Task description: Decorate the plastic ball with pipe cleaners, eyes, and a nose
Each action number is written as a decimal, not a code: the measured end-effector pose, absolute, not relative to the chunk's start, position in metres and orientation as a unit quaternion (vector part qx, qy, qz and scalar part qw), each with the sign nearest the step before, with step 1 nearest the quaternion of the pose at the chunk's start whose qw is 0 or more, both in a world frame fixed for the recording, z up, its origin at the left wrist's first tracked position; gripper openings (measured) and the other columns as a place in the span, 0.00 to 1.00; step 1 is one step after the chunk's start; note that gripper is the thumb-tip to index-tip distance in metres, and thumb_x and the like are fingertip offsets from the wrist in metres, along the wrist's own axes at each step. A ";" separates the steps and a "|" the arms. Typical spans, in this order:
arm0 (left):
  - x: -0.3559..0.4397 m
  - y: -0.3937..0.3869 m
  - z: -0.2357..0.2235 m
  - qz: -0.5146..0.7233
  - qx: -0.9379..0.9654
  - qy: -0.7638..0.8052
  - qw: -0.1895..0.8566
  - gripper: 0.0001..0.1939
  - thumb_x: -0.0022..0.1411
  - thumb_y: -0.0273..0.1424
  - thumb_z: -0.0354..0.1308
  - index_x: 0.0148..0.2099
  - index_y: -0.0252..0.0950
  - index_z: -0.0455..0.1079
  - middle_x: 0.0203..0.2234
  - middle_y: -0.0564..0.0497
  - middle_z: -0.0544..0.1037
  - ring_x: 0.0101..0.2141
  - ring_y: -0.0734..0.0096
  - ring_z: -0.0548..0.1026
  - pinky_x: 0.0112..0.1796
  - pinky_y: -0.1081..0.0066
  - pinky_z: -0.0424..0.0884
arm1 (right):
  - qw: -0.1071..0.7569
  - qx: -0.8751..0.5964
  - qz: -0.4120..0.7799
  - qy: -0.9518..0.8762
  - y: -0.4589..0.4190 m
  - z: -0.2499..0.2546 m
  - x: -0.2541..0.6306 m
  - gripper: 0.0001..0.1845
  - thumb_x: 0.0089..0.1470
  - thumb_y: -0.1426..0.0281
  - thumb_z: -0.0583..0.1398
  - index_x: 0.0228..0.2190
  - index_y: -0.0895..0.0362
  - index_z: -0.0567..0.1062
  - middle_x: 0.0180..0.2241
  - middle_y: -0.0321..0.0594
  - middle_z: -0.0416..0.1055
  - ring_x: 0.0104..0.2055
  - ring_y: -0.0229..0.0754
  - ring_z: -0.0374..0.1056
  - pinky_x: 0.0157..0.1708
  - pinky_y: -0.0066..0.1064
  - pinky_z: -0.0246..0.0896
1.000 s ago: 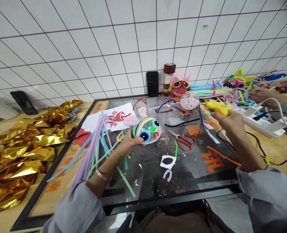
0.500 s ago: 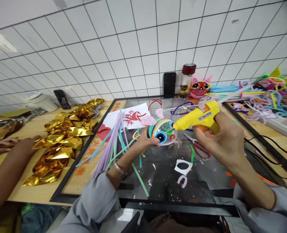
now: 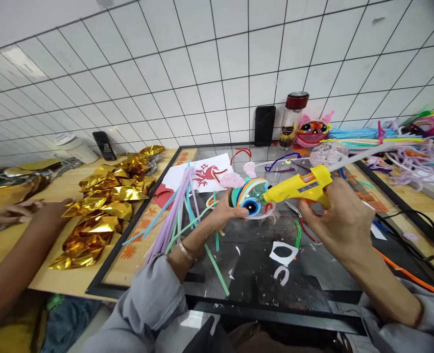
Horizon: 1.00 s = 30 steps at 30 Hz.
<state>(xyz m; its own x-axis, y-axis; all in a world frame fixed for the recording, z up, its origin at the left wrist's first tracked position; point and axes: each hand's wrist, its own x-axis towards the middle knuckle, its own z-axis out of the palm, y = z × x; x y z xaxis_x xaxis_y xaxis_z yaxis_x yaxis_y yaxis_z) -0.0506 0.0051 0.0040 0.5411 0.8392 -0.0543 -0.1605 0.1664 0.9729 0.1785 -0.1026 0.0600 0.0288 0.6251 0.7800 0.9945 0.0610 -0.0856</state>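
My left hand (image 3: pixel 226 214) grips a clear rounded craft mask (image 3: pixel 258 193) decorated with coloured pipe cleaners, blue-ringed eyes and pink ears. Its thumb presses near the closer eye. In my right hand (image 3: pixel 344 215) is a yellow hot glue gun (image 3: pixel 301 188), with a long glue stick out of its back. The gun's nozzle points left and meets the mask beside the closer eye; whether it touches I cannot tell. Below the mask lie a white paper piece with an oval hole (image 3: pixel 283 253) and a pale curved scrap (image 3: pixel 281 275).
Purple, blue and green pipe cleaners (image 3: pixel 171 215) lie left of my hand, by a white sheet with a red cutout (image 3: pixel 209 174). Gold foil (image 3: pixel 108 203) and a co-worker's arm (image 3: pixel 29 250) are further left. Scissors (image 3: pixel 307 228), a glass bottle (image 3: pixel 292 120) and a pink mask (image 3: pixel 313 130) stand rightward.
The view has shifted, so most things sit further right. The glue gun's nozzle has moved from the mask's middle toward the closer eye. Both hands keep their hold.
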 end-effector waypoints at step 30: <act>-0.053 0.006 0.001 0.358 0.538 0.329 0.688 0.49 0.35 0.38 0.77 0.59 0.35 0.62 0.46 0.42 0.77 0.38 0.58 0.78 0.27 0.70 0.76 | 0.345 -0.581 -0.289 -0.678 -0.107 0.061 0.179 0.07 0.57 0.72 0.56 0.27 0.53 0.66 0.25 0.38 0.65 0.27 0.42 0.63 0.25 0.32 0.53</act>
